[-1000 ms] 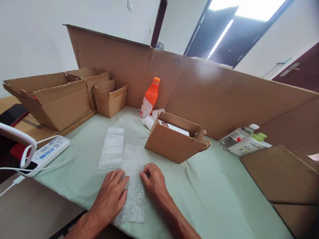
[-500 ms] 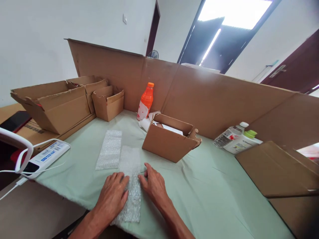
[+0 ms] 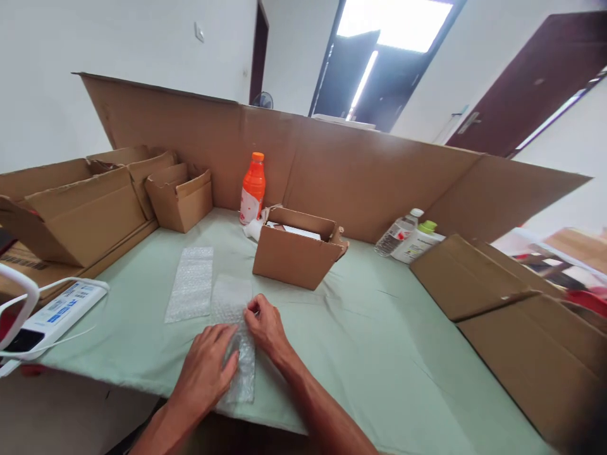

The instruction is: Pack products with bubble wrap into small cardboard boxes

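A clear bubble-wrap piece [image 3: 244, 373] lies lengthwise in front of me, its near end close to the table's front edge. My left hand [image 3: 208, 360] rests over its left side, fingers stretched out. At the right edge my right hand [image 3: 266, 325] has thumb and index finger pinched together on the plastic. A second bubble-wrap piece [image 3: 190, 284] lies flat to the left and touches nothing but the cloth. Just beyond my right hand stands an open cardboard box [image 3: 294, 258] with white items inside.
Cardboard boxes [image 3: 90, 215] stand at the left, above a white power strip [image 3: 66, 313] with cables. An orange bottle [image 3: 253, 186], a clear bottle [image 3: 398, 232] and a white bottle with green cap [image 3: 413, 243] line the cardboard wall [image 3: 360, 183]. Cardboard flaps [image 3: 474, 278] flank the right.
The view has swung to the right, so everything sits further left. My right hand's fingers have curled into a pinch at the bubble wrap's edge. The left hand stays on it.
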{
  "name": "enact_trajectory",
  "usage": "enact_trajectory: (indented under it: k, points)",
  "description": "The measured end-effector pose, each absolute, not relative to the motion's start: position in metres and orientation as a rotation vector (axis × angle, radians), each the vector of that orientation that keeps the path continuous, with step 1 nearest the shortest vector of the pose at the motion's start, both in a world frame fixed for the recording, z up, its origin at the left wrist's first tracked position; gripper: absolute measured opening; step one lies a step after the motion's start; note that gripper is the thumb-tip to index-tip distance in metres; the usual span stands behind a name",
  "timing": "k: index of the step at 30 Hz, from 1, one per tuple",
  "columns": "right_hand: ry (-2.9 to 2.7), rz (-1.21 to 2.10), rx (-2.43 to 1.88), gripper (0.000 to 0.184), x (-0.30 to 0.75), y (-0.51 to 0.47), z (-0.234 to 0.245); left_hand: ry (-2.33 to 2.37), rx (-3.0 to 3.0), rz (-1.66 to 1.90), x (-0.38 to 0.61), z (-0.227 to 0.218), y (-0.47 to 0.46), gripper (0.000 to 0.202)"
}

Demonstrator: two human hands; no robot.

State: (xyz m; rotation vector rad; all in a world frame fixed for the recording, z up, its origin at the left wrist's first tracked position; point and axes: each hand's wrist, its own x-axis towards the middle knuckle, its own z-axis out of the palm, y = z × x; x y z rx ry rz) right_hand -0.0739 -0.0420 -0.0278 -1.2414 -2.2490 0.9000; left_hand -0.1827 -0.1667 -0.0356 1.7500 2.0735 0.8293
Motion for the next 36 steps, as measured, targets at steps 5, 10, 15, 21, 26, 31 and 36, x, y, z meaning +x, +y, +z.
enact_trajectory:
  k: [5, 10, 15, 21, 26, 31, 36]
  points:
    - [-1.979, 1.186, -1.027, 0.033, -0.06, -0.067, -0.014, 1.734, 1.206, 1.226, -0.158, -0.036, -0.166, 0.085]
    - [-1.864, 1.39, -0.72, 0.034, -0.027, -0.081, 0.016, 1.452, 0.838, 1.447, -0.135, -0.021, -0.161, 0.086]
    - [-2.074, 1.052, -0.786, 0.042, 0.013, -0.064, 0.022, 1.265, 0.517, 1.388, -0.128, -0.016, -0.136, 0.085]
    - [-2.615, 0.461, -1.138, 0.045, 0.037, -0.026, -0.01, 1.256, 0.463, 1.309, -0.131, -0.016, -0.126, 0.101]
    - [-2.75, 0.27, -1.249, 0.045, 0.024, -0.012, -0.014, 1.303, 0.601, 1.124, -0.127, -0.018, -0.162, 0.074]
    - [-2.807, 0.221, -1.188, 0.028, 0.011, -0.003, 0.0, 1.265, 0.414, 1.149, -0.125, -0.02, -0.18, 0.05]
    - [-2.897, 0.262, -1.0, 0.03, 0.007, -0.002, -0.002, 1.137, 0.257, 1.215, -0.136, -0.009, -0.187, 0.043]
